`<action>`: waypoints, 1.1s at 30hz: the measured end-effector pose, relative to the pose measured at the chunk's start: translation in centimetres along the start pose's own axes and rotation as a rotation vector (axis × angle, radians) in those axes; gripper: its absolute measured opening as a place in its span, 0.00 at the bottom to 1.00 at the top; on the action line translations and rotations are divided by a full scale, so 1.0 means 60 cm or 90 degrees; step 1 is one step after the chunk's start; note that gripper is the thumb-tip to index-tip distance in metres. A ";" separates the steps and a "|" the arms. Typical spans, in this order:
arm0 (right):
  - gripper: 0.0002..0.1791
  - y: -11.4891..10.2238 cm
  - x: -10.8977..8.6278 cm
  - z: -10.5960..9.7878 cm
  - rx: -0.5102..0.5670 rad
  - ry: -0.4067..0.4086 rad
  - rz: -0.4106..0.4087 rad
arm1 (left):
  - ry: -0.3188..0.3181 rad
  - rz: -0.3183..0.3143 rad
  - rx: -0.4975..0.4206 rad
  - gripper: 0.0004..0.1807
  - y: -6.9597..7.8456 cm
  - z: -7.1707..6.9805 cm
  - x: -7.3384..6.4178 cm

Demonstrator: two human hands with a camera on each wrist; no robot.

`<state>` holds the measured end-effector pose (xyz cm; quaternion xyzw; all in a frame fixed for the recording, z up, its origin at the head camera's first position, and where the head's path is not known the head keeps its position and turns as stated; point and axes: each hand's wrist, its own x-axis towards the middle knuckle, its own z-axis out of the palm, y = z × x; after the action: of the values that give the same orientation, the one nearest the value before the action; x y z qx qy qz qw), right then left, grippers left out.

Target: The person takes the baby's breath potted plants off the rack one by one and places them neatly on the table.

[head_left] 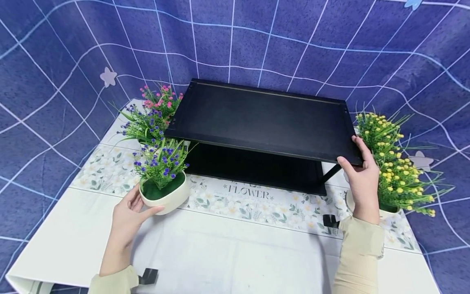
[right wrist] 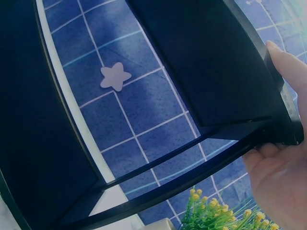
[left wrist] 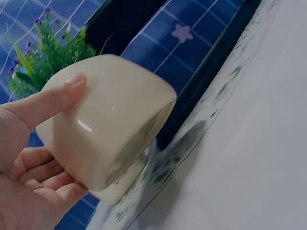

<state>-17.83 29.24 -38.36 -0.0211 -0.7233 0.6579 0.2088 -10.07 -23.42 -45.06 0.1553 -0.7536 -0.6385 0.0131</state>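
Note:
My left hand (head_left: 126, 214) grips a cream pot (head_left: 169, 200) of purple flowers (head_left: 161, 161), thumb on its front and fingers around its far side. In the left wrist view the pot (left wrist: 110, 110) is tilted, its underside showing above the white tabletop. At the right, my right hand (head_left: 361, 179) holds the front right corner of a black two-tier shelf (head_left: 268, 118), thumb on the top board's front edge and fingers at its side. The right wrist view shows that shelf's corner (right wrist: 283, 115) between thumb and fingers, with the lower board at left.
Behind the held pot, purple flowers (head_left: 145, 122) and pink flowers (head_left: 165, 98) stand left of the shelf. A pot of yellow flowers (head_left: 393, 163) is close beside my right hand. A floral runner (head_left: 235, 200) lettered FLOWER crosses the white table (head_left: 227, 257); a blue grid curtain (head_left: 257, 45) hangs behind.

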 end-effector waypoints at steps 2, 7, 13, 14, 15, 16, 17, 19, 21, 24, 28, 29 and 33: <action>0.37 0.000 -0.001 0.000 -0.004 0.000 0.000 | -0.016 0.010 -0.012 0.53 -0.003 -0.015 0.005; 0.37 -0.001 -0.001 -0.001 -0.013 0.000 0.004 | -0.071 0.051 -0.020 0.51 -0.014 -0.054 0.032; 0.37 -0.004 -0.002 -0.005 -0.026 0.000 0.019 | -0.154 0.115 0.008 0.51 -0.030 -0.087 0.075; 0.37 -0.004 -0.002 -0.005 -0.025 0.000 0.017 | -0.170 0.135 -0.003 0.51 -0.032 -0.091 0.082; 0.37 -0.005 -0.002 -0.005 -0.019 0.001 0.016 | -0.187 0.151 -0.016 0.51 -0.033 -0.094 0.089; 0.37 -0.005 -0.002 -0.005 -0.015 0.002 0.016 | -0.203 0.166 -0.024 0.50 -0.035 -0.099 0.095; 0.37 -0.005 -0.003 -0.005 -0.015 0.003 0.016 | -0.216 0.176 -0.026 0.50 -0.036 -0.103 0.101; 0.37 -0.005 -0.003 -0.004 -0.020 0.003 0.016 | -0.235 0.183 -0.017 0.50 -0.039 -0.112 0.114; 0.37 -0.005 -0.003 -0.004 -0.026 0.004 0.019 | -0.246 0.177 0.001 0.50 -0.041 -0.119 0.125; 0.36 -0.004 -0.002 -0.003 -0.038 0.004 0.020 | -0.263 0.155 -0.006 0.51 -0.048 -0.127 0.141; 0.36 -0.002 -0.001 -0.003 -0.039 0.001 0.018 | -0.285 0.129 -0.025 0.53 -0.059 -0.136 0.157; 0.37 -0.002 0.000 -0.002 -0.036 0.000 0.017 | -0.289 0.122 -0.021 0.53 -0.061 -0.138 0.160; 0.37 -0.001 0.000 -0.001 -0.026 -0.001 0.012 | -0.301 0.097 -0.010 0.54 -0.067 -0.146 0.170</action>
<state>-17.79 29.32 -38.30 -0.0318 -0.7365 0.6450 0.2013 -17.01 -34.94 -49.14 -0.0555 -0.7402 -0.6603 -0.1141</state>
